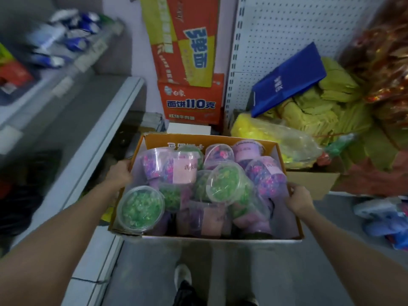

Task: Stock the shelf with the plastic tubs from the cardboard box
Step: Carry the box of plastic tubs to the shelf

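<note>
Head view: the cardboard box (pixel 220 237) is carried between both hands, apparently clear of the floor (pixel 242 279). The left grip (pixel 119 174) holds the box's left wall, fingers curled over the rim. The right grip (pixel 298 198) clasps the right wall in the same manner. The plastic tubs (pixel 225 182), filled with green or purple contents, lie heaped in the box, several on their sides and some rising above the rim. None has yet gone onto the shelf (pixel 92 115), whose grey deck stands just to the left of the box.

Step in hand, as judged: position the box for unloading.
1. Hold the box level. The heap is loose, and a tilt could roll a top tub over the wall.
2. Carry the load evenly on both walls. An open carton may flex if one side drops.
3. Set the box down close to the shelf before releasing either grip.
4. Avoid the red cartons (pixel 192 100) and the yellow bags (pixel 309 120) ahead.
</note>
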